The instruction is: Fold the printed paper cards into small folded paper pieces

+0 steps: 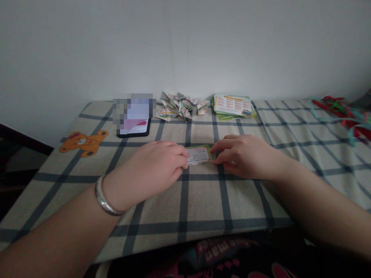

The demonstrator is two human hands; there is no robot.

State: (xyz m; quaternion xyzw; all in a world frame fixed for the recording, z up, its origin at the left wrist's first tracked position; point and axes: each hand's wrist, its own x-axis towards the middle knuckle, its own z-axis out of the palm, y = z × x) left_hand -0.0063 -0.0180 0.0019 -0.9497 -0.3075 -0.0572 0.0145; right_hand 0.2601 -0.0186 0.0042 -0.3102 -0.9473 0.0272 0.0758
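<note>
A small printed paper card (198, 155) with a green border and lines of text lies on the checked tablecloth in front of me. My left hand (158, 166), a silver bangle (104, 197) at its wrist, has its bent fingers closed over the card's left end and hides that part. At the opposite end, the thumb and fingertips of my right hand (242, 156) close on the green edge. Beyond the card, several folded paper pieces (181, 106) with similar print lie in a heap. To their right is a stack of flat printed cards (233, 106).
A phone (135, 123), partly blurred out, lies at the back left. Near the table's left edge is an orange bear cutout (84, 143). Red, green and pale blue ribbon-like strips (344, 116) lie at the far right. A wall (185, 46) stands behind the checked tablecloth (162, 210).
</note>
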